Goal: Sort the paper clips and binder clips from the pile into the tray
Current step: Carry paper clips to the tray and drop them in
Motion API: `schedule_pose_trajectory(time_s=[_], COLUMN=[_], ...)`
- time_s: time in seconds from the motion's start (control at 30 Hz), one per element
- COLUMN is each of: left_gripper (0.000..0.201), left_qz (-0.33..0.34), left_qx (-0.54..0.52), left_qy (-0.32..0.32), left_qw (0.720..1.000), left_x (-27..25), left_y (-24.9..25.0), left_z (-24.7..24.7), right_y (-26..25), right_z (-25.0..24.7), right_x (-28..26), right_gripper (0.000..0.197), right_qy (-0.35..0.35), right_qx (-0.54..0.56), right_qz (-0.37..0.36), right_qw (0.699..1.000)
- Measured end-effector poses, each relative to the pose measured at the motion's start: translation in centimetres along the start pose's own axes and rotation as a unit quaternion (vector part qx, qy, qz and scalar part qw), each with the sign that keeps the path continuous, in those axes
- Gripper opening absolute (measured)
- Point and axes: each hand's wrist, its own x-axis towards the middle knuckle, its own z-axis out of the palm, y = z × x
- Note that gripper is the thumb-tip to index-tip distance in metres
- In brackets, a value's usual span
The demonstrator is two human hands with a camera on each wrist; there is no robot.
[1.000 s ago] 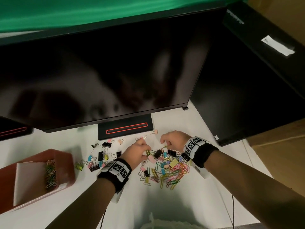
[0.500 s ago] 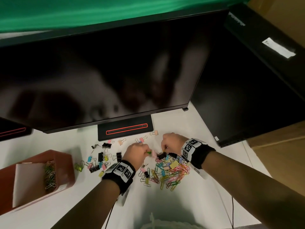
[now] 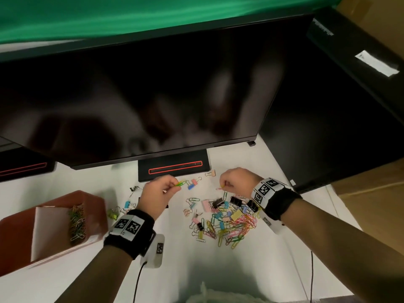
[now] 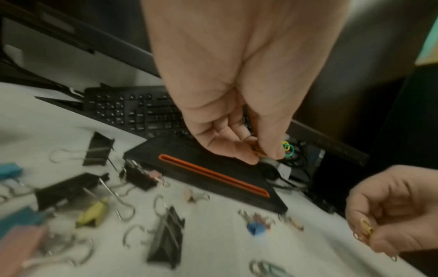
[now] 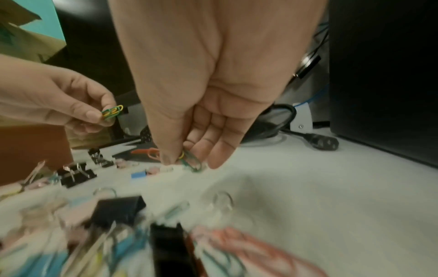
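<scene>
**Both hands pinching paper clips above the white desk**

The left hand [image 3: 156, 194] pinches a small bunch of green and yellow wire paper clips [image 5: 112, 112] between thumb and fingertips, raised above the white desk [image 3: 284, 248] just in front of the black monitor stand with its orange-red slot [image 3: 175, 167]; the right hand [image 3: 237, 181] pinches a few green, yellow and pink paper clips [image 5: 189, 159] between thumb and forefinger, its other fingers loosely extended; the mixed pile of coloured paper clips and black and pastel binder clips [image 3: 225, 219] lies on the desk below and between the wrists; the reddish-brown tray [image 3: 91, 204] sits at the left, well apart from the pile, with paper clips heaped in a white-lined compartment [image 3: 76, 221]; more scattered binder clips [image 4: 94, 155] lie near the left hand.
</scene>
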Motion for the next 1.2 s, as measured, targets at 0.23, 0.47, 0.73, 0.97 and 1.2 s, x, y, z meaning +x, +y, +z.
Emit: schedule_pose_trajectory(time_s=[0.23,0.47,0.73,0.97,1.2], left_gripper=[0.007,0.012,0.023,0.02,0.018], left_qz=[-0.068,-0.151,-0.171,-0.041,0.054], left_qx=[0.003,0.055,0.081,-0.021,-0.021], left_qy=[0.105,0.165,0.038,0.054,-0.061], left_qw=[0.992,0.973,0.981,0.997,0.996], left_x=[-3.7,-8.6,-9.4,-8.1,-4.2], left_y=[-2.5,-9.8,-15.6,-11.2,-3.5], left_z=[-8.3,-15.9,-18.6,-16.1,-6.8], right_y=[-10.0,-25.6,-33.9,-28.3,-13.2], right_z=[-1.9,0.6,5.4,4.2,2.4], right_x=[2.9,8.6,13.2,10.0,4.0], right_gripper=[0.01,0.01,0.034,0.025,0.024], right_qy=[0.072,0.066,0.019,0.115,0.158], right_qx=[0.026,0.058,0.071,0.108,0.076], right_qz=[-0.107,-0.191,-0.128,-0.115,0.061], right_qw=[0.991,0.978,0.989,0.981,0.983])
